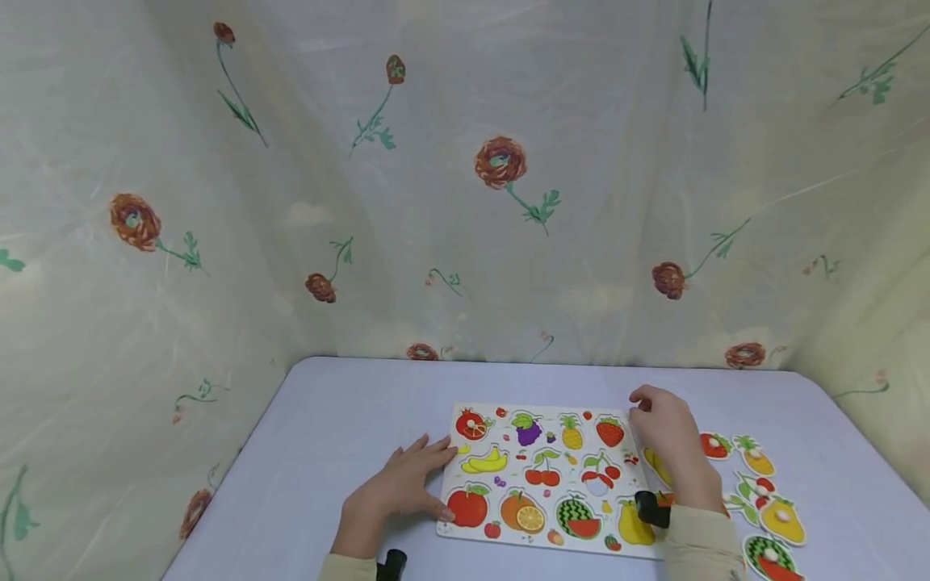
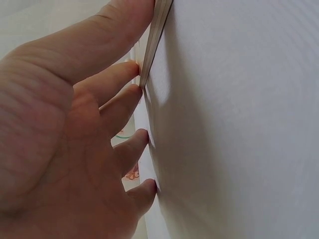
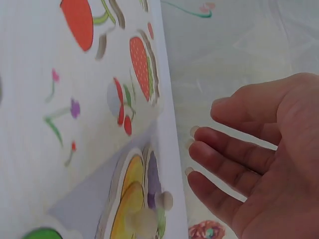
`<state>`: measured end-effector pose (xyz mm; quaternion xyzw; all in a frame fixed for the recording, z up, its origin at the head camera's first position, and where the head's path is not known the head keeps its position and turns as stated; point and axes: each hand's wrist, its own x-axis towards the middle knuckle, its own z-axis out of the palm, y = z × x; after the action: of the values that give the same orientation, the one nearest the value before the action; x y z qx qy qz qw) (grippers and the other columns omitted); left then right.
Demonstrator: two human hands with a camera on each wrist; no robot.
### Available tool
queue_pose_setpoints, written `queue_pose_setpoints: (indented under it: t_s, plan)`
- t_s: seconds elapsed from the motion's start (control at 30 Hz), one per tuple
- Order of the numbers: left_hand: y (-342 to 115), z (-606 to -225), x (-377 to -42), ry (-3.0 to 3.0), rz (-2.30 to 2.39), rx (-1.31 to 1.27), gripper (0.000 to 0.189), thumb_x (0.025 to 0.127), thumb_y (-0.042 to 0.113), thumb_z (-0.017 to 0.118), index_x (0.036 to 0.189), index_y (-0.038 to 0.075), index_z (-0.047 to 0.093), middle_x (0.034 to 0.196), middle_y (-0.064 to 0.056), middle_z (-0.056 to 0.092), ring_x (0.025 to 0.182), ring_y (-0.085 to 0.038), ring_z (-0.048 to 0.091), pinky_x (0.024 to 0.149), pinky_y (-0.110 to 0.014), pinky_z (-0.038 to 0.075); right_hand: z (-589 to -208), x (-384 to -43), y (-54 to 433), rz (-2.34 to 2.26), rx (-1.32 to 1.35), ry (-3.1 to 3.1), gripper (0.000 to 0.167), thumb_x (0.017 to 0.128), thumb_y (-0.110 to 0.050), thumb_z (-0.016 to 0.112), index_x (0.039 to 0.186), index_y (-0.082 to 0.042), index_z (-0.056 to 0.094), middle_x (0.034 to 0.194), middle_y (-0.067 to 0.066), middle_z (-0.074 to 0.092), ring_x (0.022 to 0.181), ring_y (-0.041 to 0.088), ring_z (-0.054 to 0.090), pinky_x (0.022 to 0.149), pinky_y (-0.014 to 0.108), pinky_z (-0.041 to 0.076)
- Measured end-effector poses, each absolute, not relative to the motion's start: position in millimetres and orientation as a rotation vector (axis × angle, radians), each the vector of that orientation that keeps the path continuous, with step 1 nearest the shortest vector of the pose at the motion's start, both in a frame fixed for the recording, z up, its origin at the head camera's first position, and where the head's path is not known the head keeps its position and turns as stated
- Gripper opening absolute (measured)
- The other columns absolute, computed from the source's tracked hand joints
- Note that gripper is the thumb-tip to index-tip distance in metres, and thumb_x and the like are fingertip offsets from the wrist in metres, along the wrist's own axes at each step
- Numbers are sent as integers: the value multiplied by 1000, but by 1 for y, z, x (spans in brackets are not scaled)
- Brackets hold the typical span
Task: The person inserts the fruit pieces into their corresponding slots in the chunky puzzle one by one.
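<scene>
A white wooden fruit puzzle board [image 1: 512,456] lies flat on the table, with pictures such as bananas [image 1: 485,461], an orange [image 1: 521,512] and a watermelon [image 1: 579,517]. My left hand [image 1: 405,486] is spread at the board's left side. In the left wrist view, its thumb [image 2: 114,35] lies against the board's edge, while the lower fingers reach the tabletop. My right hand [image 1: 668,428] hovers over the far right corner with loosely bent fingers. Nothing is in it in the right wrist view, where the strawberry picture [image 3: 140,68] is near its fingertips.
Right of the board lie loose knobbed fruit pieces: a red one [image 1: 715,445], a pineapple [image 1: 754,457], a yellow pear [image 1: 782,520] and a watermelon [image 1: 772,557]. A yellow piece [image 3: 127,199] sits close beside the board under my right arm. A flowered curtain [image 1: 450,202] hangs behind the white table [image 1: 305,452].
</scene>
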<state>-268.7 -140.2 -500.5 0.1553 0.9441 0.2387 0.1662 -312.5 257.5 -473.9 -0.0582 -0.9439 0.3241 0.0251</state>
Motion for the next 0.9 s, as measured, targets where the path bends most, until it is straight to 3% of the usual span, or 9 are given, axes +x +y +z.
queue_pose_setpoints:
  t_s: [0.17, 0.43, 0.9]
  plan:
    - [-141, -500, -268, 2689, 687, 440, 94, 67, 41, 90, 149, 23, 47, 161, 2, 37, 154, -33, 19, 122, -65, 14, -476, -309, 269, 989, -263, -2925, 33, 92, -10, 51, 120, 3, 61, 105, 22, 60, 89, 31, 53, 72, 35, 49]
    - [-142, -502, -268, 2704, 681, 437, 94, 67, 41, 90, 149, 24, 47, 161, 3, 37, 154, -32, 19, 122, -64, 15, -472, -304, 280, 995, -388, -2977, 33, 93, -10, 52, 121, 5, 59, 113, 28, 60, 92, 36, 54, 74, 42, 50]
    - [-140, -501, -269, 2696, 686, 434, 95, 67, 43, 89, 149, 24, 47, 161, 3, 38, 154, -32, 19, 122, -65, 15, -477, -301, 288, 997, -451, -3055, 24, 92, -12, 59, 107, 7, 62, 96, 23, 63, 84, 32, 54, 68, 36, 48]
